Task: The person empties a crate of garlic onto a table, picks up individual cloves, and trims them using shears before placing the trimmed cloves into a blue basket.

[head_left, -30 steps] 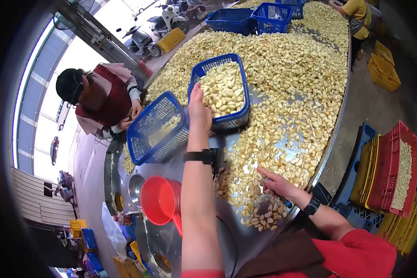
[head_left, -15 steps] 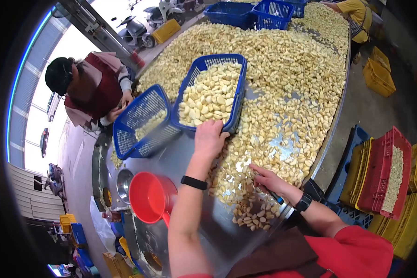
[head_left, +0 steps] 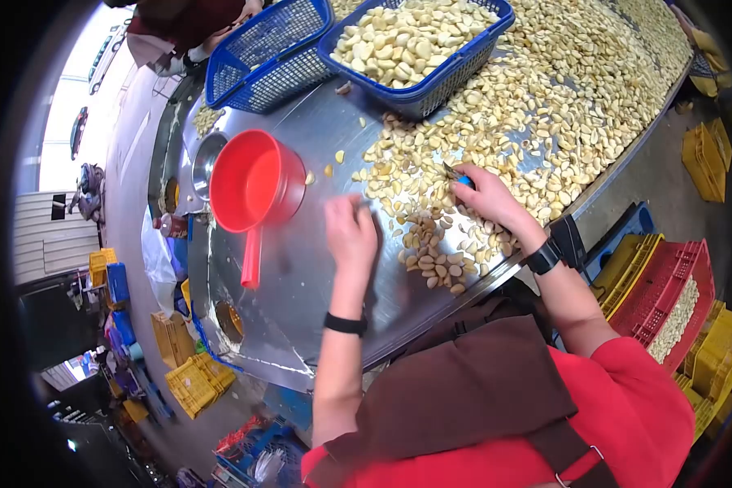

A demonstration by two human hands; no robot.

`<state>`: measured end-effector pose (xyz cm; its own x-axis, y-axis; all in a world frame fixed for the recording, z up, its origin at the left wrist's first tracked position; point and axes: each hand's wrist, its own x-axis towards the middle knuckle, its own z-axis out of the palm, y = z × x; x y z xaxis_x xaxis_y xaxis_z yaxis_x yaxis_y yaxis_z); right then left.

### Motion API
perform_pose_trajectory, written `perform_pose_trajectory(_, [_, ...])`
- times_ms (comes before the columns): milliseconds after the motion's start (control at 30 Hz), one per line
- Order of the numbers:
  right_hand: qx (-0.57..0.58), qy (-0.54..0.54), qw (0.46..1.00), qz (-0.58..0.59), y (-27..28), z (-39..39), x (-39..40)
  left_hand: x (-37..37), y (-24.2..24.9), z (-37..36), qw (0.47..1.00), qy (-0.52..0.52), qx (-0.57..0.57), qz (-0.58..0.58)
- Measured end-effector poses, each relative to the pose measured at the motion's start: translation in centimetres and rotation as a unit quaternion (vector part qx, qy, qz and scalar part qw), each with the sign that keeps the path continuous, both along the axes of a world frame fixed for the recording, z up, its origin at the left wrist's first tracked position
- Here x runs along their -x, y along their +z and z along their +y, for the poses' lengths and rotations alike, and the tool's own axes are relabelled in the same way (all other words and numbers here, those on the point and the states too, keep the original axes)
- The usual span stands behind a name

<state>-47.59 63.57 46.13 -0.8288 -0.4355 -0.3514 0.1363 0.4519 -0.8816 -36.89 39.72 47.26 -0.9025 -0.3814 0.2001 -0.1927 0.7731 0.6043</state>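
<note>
A steel table [head_left: 301, 276] fills the view, its curved near edge running from the lower left up to the right. Garlic cloves [head_left: 561, 106] lie heaped over its right and far parts, thinning to a loose scatter near the middle of the near edge. At the far side a blue basket [head_left: 419, 89] stands full of peeled cloves, touching the heap on its right. Just left of it a second basket [head_left: 260, 53] lies tilted, nearly bare inside. A red scoop [head_left: 252, 183] rests on the bare steel at the left, its bowl facing up and its handle pointing toward the near edge. Beside it, toward the left edge, a round metal bowl [head_left: 203, 159] sits partly behind the scoop. Another person's dark red sleeve shows at the far left corner.

The right hand [head_left: 492, 199] rests on the cloves near the near edge, fingers closed around a small knife [head_left: 461, 179] with a blue handle; the blade points away from the wearer. The left hand [head_left: 351, 232] lies on bare steel just left of the scatter, fingers curled narrow; whether it pinches a clove cannot be told. A small clump of browner cloves [head_left: 437, 268] lies between the two hands, close to the table edge.

Off the table at right stand red and yellow crates [head_left: 667, 301].
</note>
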Motion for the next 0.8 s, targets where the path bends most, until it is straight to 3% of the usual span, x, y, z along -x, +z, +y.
perform_pose_trajectory(67, [-0.089, 0.103, 0.976, 0.172, 0.1, -0.7, 0.2, -3.9, -2.6, 1.0, 0.996, 0.008, -0.037, -0.081])
perform_pose_trajectory(167, [-0.171, 0.118, 0.946, 0.248, -0.9, -2.4, -1.0, -5.0, -2.9, 4.0, 0.993, -0.024, -0.051, -0.105])
perform_pose_trajectory(200, [-0.22, 0.147, 0.938, 0.225, -0.7, -2.9, -1.5, -4.9, -2.7, 4.8, 0.992, -0.044, -0.058, -0.106])
perform_pose_trajectory(333, [-0.207, 0.232, 0.924, 0.224, -1.3, -1.9, -1.9, -4.5, -5.7, 4.1, 0.983, -0.063, -0.001, -0.171])
perform_pose_trajectory(367, [-0.235, 0.235, 0.925, 0.183, -0.2, -0.9, -1.7, -4.9, -6.7, 2.7, 0.983, -0.048, 0.015, -0.174])
perform_pose_trajectory(433, [-0.239, 0.18, 0.931, 0.207, 0.8, 1.9, -1.0, -5.8, -4.3, 1.9, 0.98, 0.021, 0.007, -0.199])
perform_pose_trajectory(467, [-0.236, 0.169, 0.944, 0.159, 1.7, 2.8, -0.5, -5.7, -3.4, 2.4, 0.979, 0.018, 0.009, -0.201])
perform_pose_trajectory(533, [-0.25, 0.201, 0.934, 0.158, 1.7, 4.2, -0.4, -6.1, -2.1, 3.8, 0.991, -0.049, 0.041, -0.119])
perform_pose_trajectory(633, [-0.274, 0.225, 0.923, 0.148, 1.0, 4.2, -0.6, -6.2, -2.2, 7.2, 0.955, -0.285, 0.021, -0.075])
perform_pose_trajectory(733, [-0.268, 0.218, 0.923, 0.168, -0.3, 2.0, -1.7, -6.4, -3.4, 8.7, 0.922, -0.343, 0.045, -0.173])
perform_pose_trajectory(800, [-0.259, 0.205, 0.931, 0.153, 0.1, 0.5, -2.3, -6.2, -3.1, 8.1, 0.927, -0.327, 0.047, -0.179])
